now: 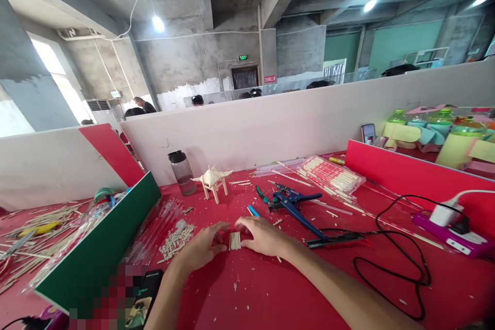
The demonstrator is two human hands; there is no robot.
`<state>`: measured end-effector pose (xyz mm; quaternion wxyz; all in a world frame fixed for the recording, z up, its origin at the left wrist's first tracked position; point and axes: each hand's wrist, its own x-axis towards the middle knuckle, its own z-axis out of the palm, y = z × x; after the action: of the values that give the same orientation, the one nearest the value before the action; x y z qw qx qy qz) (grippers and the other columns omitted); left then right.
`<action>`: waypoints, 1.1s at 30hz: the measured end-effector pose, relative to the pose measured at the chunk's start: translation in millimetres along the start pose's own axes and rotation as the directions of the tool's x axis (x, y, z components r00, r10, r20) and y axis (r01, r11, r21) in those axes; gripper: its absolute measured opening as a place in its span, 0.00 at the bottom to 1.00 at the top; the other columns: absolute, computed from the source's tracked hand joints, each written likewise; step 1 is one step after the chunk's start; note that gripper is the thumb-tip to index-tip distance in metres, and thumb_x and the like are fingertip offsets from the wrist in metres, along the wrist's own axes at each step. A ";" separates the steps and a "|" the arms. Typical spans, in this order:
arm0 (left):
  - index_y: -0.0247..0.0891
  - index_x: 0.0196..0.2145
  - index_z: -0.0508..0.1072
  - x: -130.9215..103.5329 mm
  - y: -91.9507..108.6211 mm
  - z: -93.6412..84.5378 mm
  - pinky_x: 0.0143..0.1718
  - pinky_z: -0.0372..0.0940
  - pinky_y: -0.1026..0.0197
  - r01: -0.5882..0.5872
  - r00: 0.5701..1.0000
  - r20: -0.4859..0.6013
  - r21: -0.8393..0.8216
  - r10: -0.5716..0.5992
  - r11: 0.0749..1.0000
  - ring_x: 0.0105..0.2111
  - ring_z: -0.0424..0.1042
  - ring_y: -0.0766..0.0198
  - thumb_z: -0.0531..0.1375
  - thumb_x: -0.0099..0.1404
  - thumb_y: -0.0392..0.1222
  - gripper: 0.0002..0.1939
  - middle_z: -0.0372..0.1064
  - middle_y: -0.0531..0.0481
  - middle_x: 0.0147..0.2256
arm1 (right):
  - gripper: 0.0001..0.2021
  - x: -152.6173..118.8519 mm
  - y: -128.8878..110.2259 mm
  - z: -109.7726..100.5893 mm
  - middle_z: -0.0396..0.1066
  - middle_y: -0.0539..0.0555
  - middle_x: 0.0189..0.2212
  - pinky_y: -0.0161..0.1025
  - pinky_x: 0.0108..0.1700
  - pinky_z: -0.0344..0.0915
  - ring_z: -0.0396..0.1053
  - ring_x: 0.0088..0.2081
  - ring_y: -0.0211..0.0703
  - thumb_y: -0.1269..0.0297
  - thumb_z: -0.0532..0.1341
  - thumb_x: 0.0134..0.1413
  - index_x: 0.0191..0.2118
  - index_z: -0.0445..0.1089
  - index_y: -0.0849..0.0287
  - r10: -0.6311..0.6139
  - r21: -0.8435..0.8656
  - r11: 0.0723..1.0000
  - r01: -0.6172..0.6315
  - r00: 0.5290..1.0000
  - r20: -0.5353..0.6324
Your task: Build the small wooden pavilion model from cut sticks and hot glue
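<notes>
A small row of short pale wooden sticks (pixel 234 241) lies side by side on the red table (pixel 247 294). My left hand (pixel 208 244) rests at the row's left side, its fingers curved and apart. On the right side, my right hand (pixel 260 234) has its thumb beside the sticks and its fingers curved over the far end. Neither hand lifts anything. Behind them stands a small wooden pavilion model (pixel 212 180) with a peaked roof on thin legs. A pile of short cut stick pieces (pixel 176 241) lies left of my left hand.
Blue-handled cutters (pixel 296 206), green-handled pliers (pixel 265 198) and a black tool with a cable (pixel 332 238) lie right of centre. Bundled sticks (pixel 328 175) sit farther back. A dark-lidded bottle (pixel 181 172) stands by the white partition (pixel 247 129). Green (pixel 104 247) and red dividers (pixel 417 175) flank the table.
</notes>
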<state>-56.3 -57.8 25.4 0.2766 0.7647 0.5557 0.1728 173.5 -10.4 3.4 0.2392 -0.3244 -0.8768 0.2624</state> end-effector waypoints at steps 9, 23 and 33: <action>0.42 0.55 0.69 5.3 6.6 7.2 0.43 0.66 0.60 -0.045 0.999 -0.004 0.025 0.045 0.999 0.42 0.74 0.56 0.61 0.59 0.40 0.25 0.75 0.47 0.49 | 0.15 0.8 -0.3 4.1 0.76 0.54 0.46 0.40 0.48 0.65 0.72 0.48 0.50 0.69 0.65 0.53 0.47 0.69 0.54 -0.042 -0.017 0.999 0.042 0.999 0.001; 0.42 0.56 0.64 4.3 6.3 11.7 0.46 0.65 0.59 -0.087 0.996 -0.013 0.074 0.088 0.993 0.48 0.73 0.53 0.59 0.62 0.40 0.24 0.73 0.44 0.52 | 0.16 1.3 1.1 4.5 0.75 0.55 0.47 0.40 0.50 0.64 0.71 0.50 0.50 0.69 0.66 0.53 0.48 0.70 0.55 -0.032 -0.024 0.999 0.032 1.000 -0.001; 0.42 0.53 0.64 7.4 2.8 14.0 0.47 0.65 0.59 -0.101 0.994 -0.021 0.104 0.104 0.989 0.47 0.74 0.54 0.60 0.60 0.39 0.23 0.73 0.45 0.51 | 0.22 -0.8 -5.0 3.1 0.74 0.57 0.50 0.44 0.54 0.64 0.69 0.53 0.53 0.61 0.69 0.51 0.52 0.70 0.55 -0.006 -0.024 1.000 0.007 1.000 0.021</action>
<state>-43.8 -54.6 15.7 0.2204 0.8032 0.5273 0.1678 170.0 -15.2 3.9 0.2267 -0.3216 -0.8834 0.2546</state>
